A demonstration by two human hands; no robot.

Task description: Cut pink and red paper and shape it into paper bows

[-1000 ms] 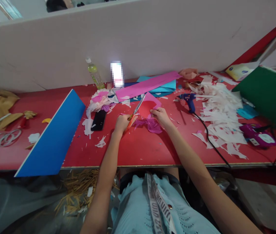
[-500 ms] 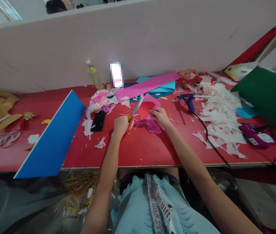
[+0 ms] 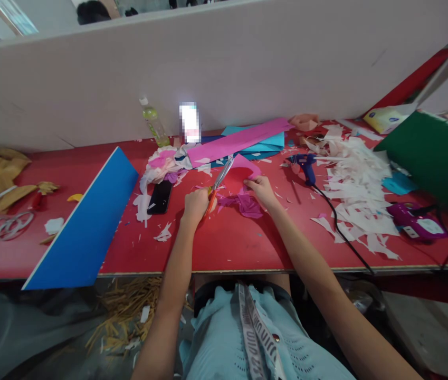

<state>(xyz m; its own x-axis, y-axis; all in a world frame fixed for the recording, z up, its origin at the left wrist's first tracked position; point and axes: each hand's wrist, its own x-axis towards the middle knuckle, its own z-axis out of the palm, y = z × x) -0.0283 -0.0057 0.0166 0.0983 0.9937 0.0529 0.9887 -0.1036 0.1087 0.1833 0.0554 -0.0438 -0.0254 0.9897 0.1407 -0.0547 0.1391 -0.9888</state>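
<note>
My left hand [image 3: 197, 206] is shut around the orange handles of a pair of scissors [image 3: 219, 182], whose steel blades point up and to the right, toward the far table edge. My right hand [image 3: 261, 191] pinches a pink and red paper sheet [image 3: 236, 177] close to the blades. Crumpled magenta tissue [image 3: 248, 206] lies just below that hand. Where the blades meet the paper is hard to see. Both hands work over a red table [image 3: 247, 243].
A blue hot glue gun [image 3: 306, 166] with a black cord stands right of my hands, beside a heap of white paper scraps [image 3: 360, 195]. A black phone [image 3: 159, 197] and a blue board [image 3: 85, 221] lie to the left. A partition rises behind the table.
My hands and the scissors stay almost in place at the paper. The view shifts only slightly.
</note>
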